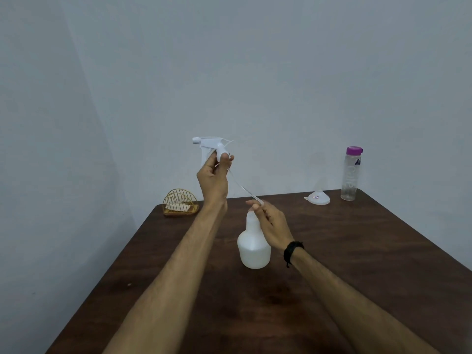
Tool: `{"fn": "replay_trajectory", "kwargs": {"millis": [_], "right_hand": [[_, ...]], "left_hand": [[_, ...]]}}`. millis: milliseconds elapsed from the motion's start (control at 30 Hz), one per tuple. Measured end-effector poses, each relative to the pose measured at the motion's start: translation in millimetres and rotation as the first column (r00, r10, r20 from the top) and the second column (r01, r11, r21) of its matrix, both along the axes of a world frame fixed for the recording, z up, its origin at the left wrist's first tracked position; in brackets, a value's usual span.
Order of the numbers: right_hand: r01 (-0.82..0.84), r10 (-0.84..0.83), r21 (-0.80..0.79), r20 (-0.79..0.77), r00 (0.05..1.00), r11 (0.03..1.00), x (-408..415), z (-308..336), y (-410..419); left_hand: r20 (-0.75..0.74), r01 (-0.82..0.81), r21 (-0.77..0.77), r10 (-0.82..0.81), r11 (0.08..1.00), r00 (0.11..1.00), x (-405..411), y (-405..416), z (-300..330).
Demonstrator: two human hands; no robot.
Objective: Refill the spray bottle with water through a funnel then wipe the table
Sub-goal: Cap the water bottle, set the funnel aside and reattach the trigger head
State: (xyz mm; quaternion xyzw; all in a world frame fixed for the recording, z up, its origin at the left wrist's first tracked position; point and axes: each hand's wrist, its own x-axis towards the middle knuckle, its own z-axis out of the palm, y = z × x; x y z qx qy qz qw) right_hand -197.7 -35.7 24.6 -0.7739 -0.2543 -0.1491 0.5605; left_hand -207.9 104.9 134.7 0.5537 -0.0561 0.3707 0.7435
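The left hand (214, 178) grips the sprayer (213, 145) aloft; the right hand (272, 222) pinches its tube (240, 186) above the bottle (253, 247) standing mid-bench (357, 251). The flask's (350, 175) lettering is unreadable.

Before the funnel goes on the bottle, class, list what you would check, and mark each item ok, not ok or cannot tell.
1. Spray head off the bottle: ok, the left hand holds it up.
2. Tube out of the neck: cannot tell, the right hand pinches its lower end there.
3. Bottle upright on the table: ok.
4. Funnel within reach: ok, far right.
5. Water bottle open: not ok, purple cap on.
6. Water inside: cannot tell.
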Motion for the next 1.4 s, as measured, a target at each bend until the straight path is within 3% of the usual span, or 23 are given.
{"fn": "replay_trajectory", "kwargs": {"millis": [67,167,233,533,833,1033,1400], "right_hand": [[0.03,-0.027,-0.073,0.04,0.999,0.997,4.5,2.2,2.6],[0.044,-0.019,-0.338,0.076,0.997,0.94,11.7,6.8,5.1],[0.003,0.015,-0.39,0.043,0.999,0.921,11.6,10.9,5.3],[0.038,-0.011,-0.191,0.144,0.989,0.981,6.6,-3.9,1.9],[-0.067,0.07,0.075,-0.043,0.997,0.995,-11.1,-15.6,6.7],[-0.045,0.061,0.121,-0.129,0.99,0.992,-12.5,-35.6,9.6],[-0.012,0.024,0.144,-0.081,0.996,0.99,-1.8,-68.6,11.3]], "left_hand": [[0.022,-0.05,0.015,0.05,0.999,0.999,0.5,6.2,6.3],[0.052,-0.102,0.06,0.099,0.993,0.994,2.7,14.7,15.1],[0.042,-0.125,0.124,0.121,0.984,0.992,3.8,15.6,15.7],[-0.136,0.013,0.263,0.024,0.965,0.99,-0.9,-4.4,-34.1],[-0.296,0.123,0.19,-0.063,0.974,0.953,-21.8,-24.5,-89.3],[-0.294,0.136,0.158,-0.085,0.978,0.952,-27.7,-27.6,-112.2],[-0.245,0.143,0.259,-0.078,0.955,0.966,-21.1,-35.4,-126.7]]}}
